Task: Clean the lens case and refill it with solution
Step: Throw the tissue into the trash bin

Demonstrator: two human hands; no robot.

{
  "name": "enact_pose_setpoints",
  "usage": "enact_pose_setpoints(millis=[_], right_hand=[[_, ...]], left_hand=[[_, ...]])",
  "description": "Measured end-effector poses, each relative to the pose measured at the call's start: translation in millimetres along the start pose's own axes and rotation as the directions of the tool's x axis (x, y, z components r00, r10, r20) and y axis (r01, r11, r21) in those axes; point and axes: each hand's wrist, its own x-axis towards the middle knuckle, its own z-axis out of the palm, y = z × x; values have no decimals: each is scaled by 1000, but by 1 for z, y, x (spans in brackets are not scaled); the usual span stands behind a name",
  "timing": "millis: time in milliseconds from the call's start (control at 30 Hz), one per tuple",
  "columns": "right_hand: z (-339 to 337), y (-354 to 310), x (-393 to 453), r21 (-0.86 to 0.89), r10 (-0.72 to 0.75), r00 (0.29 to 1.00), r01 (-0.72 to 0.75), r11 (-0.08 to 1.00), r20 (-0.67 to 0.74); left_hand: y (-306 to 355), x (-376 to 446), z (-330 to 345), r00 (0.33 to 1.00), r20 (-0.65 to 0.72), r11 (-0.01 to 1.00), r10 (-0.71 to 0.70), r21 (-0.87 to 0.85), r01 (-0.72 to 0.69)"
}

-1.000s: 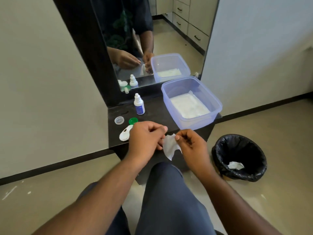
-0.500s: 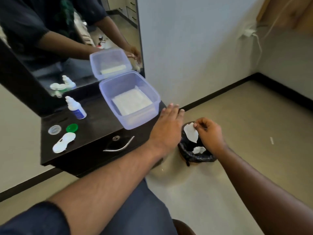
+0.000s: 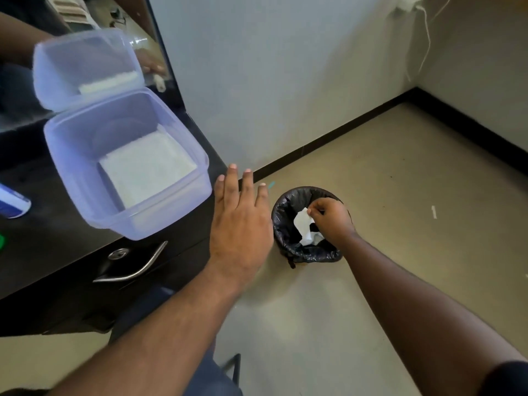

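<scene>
Solution bottle [image 3: 13,202], one, lies cut off by the left frame edge on the dark counter [image 3: 51,241]; a green sliver [image 3: 1,242] sits below it, identity unclear. Lens case itself: out of view. One clear tub [image 3: 125,164] holds a stack of white wipes [image 3: 147,168]. Left hand [image 3: 240,221] hovers off the counter corner, fingers straight and spread, holding nothing. One black-lined bin [image 3: 307,225] stands on the floor; right hand [image 3: 331,221] pinches one used tissue [image 3: 303,224] over its mouth, with more white scrap below. Judged step: discarding the wipe after cleaning. Next move calls for releasing the pinch, then turning back to bottle and case for refilling.
</scene>
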Motion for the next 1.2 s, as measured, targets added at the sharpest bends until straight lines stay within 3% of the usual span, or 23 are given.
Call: enact_pose_setpoints(millis=[400,533,767,867,1033,1200], right_hand=[[39,15,32,-47,247,966,-245,969,74],[40,15,25,-34,230,969,-228,973,85],[38,-18,-8,-54,88,986,-81,995,141],[32,-40,-26,-19,60,989,-58,998,134],[12,-82,-64,0,-31,992,31,1000,125],[4,-130,-117,-35,-204,969,211,977,139]], left_hand=[[8,7,17,998,14,998,-58,25,58],[5,6,19,999,-5,998,-35,46,35],[-4,-2,13,995,98,991,30,124,-42],[-8,-6,3,993,79,996,85,7,-86],[-25,-28,-27,978,-81,927,190,-313,-206],[-59,-78,-49,974,-200,877,105,-443,-186]])
